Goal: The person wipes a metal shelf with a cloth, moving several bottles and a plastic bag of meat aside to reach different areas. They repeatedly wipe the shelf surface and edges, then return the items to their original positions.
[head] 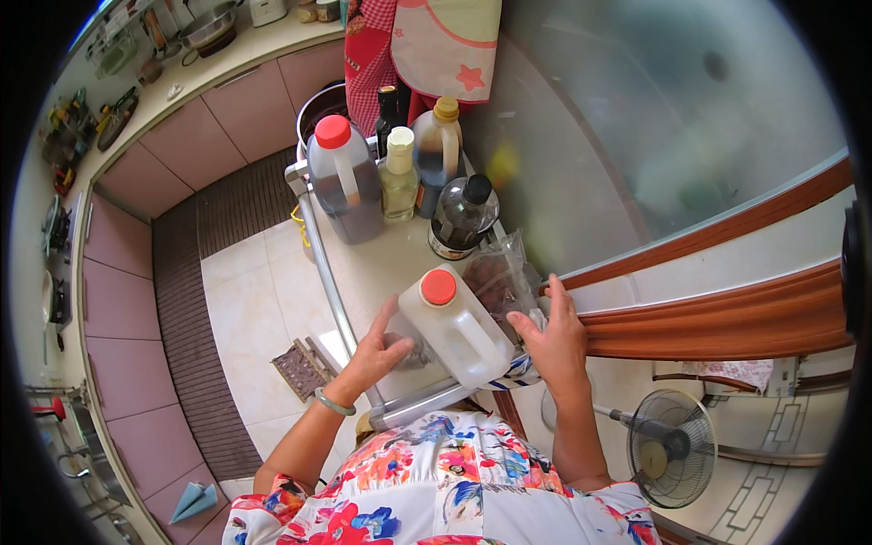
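A translucent plastic jug with a red cap point(453, 334) stands near the front edge of the cart top point(371, 272). To its left is my left hand point(381, 351), fingers apart, with a jade-coloured bangle on the wrist. My right hand point(552, 334) is spread on the jug's right side, beside a clear plastic bag point(501, 276) with dark contents. Behind the jug stand a black-capped bottle of dark liquid point(464, 218), a larger red-capped jug of dark liquid point(346, 184), a bottle of pale yellow liquid point(399, 180), a yellow-capped jug point(436, 153) and a dark glass bottle point(388, 119).
Frosted glass point(613, 122) with a wooden frame borders the cart's right side. Aprons point(446, 48) hang behind it. A standing fan point(671, 446) is at the lower right. Pink cabinets point(126, 313) and a counter point(184, 109) line the left, beyond a dark floor mat point(180, 286).
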The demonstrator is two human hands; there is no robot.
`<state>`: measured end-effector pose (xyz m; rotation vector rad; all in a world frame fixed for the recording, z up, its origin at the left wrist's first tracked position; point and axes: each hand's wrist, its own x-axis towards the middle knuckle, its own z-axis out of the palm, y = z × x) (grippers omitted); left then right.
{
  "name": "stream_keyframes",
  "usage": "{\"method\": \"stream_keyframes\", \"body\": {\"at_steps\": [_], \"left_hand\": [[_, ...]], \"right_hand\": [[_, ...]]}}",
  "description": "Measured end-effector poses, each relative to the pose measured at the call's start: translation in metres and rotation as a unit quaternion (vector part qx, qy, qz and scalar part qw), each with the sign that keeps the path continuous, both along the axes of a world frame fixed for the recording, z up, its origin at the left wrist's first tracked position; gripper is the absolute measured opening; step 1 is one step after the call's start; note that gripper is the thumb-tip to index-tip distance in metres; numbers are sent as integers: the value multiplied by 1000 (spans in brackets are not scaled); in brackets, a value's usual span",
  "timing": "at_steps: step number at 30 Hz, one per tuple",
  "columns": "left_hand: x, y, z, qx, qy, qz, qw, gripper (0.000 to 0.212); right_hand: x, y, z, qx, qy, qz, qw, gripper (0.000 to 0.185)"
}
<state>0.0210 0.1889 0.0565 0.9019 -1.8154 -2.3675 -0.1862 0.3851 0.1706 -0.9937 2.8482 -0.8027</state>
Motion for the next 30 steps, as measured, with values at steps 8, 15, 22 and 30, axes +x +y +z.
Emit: {"method": "stream_keyframes", "body": {"at_steps": [8, 15, 22, 30], "left_hand": [[-9, 16, -19, -11, 17, 17, 1000, 123], [8, 22, 2, -313, 63, 26, 947, 141], [-11, 32, -35, -116, 69, -5, 991, 136], [-76, 35, -47, -180, 169, -36, 968, 134]], "right_hand": [[-20, -14, -28, -59, -21, 1, 998, 14], [-2, 4, 4, -167, 16, 4, 986, 11], [16, 38, 60, -242, 143, 0, 960, 14], [36, 82, 89, -323, 256, -102, 905, 16]]}}
